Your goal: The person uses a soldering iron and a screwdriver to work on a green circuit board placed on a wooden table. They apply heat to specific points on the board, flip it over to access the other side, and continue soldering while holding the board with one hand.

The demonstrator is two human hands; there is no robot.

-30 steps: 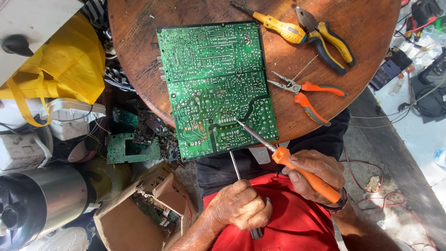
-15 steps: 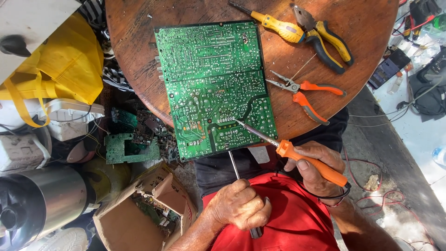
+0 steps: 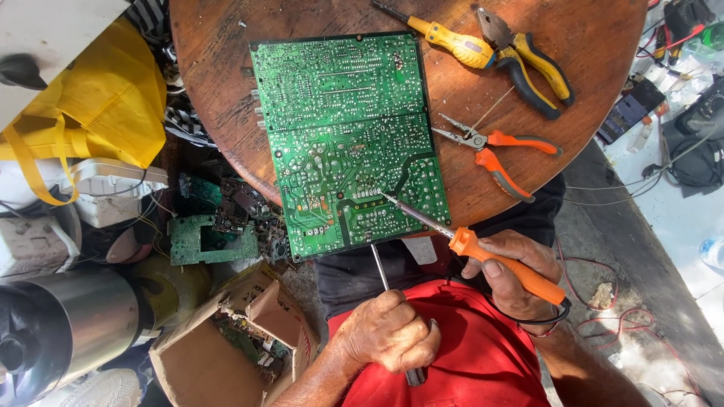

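Two hands are at work at the near edge of the round wooden surface (image 3: 226, 83). Against the view a second ago, the soldering iron has swung a little: its tip has stayed at the lower part of the board while the right hand has slid slightly toward 4 o'clock; the left hand has kept its place.

Packages and signs: an open brown cardboard box (image 3: 226, 339) sits on the floor at 8 o'clock from the board, flaps spread, with scrap boards inside. A yellow fabric bag (image 3: 105, 98) with a strap lies at 9 o'clock. No label is legible.

Green circuit board (image 3: 347, 136): lies solder side up on the surface, its lower edge overhanging the rim toward the person. It sits at 12 o'clock from both hands.

Right hand (image 3: 513, 275): clenched around the orange handle of the soldering iron (image 3: 483, 252), whose metal tip touches the board's lower area at 10 o'clock from the hand.

Left hand (image 3: 392, 332): clenched around a thin metal-shafted tool (image 3: 381, 267), which points up to the board's lower edge; whether it touches cannot be told.

Other tools on the surface at 2 o'clock from the board: a yellow screwdriver (image 3: 452, 41), dark pliers with yellow grips (image 3: 528, 60), and orange-handled needle-nose pliers (image 3: 498, 151). A second, smaller green board (image 3: 200, 241) lies on the floor at 8 o'clock.
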